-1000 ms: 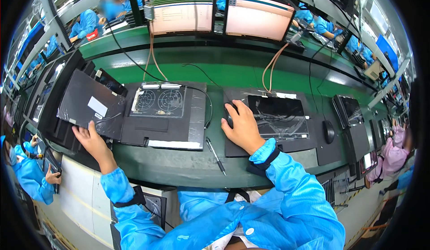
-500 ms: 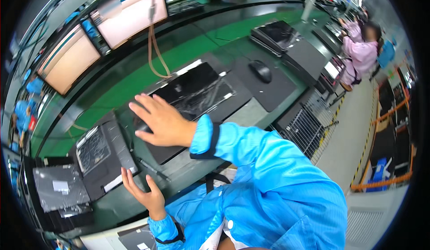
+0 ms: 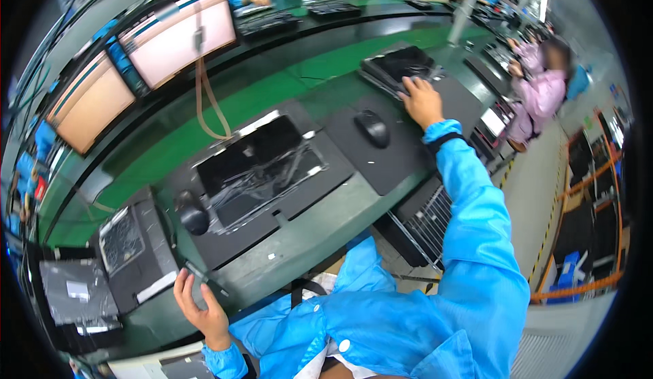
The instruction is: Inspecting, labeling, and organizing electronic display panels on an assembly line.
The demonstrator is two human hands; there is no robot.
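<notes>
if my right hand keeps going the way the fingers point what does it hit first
Most likely the stack of black laptops at the far right of the bench: the right hand already has its fingertips at or on the stack's near edge. Whether they actually touch is hard to judge through the fisheye view.

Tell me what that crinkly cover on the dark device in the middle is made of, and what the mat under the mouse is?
The cover looks like thin clear plastic film: it wrinkles and throws bright glints over the dark device. The mat under the mouse looks like matt black rubber or foam: flat, no shine. Its exact material cannot be told.
</notes>
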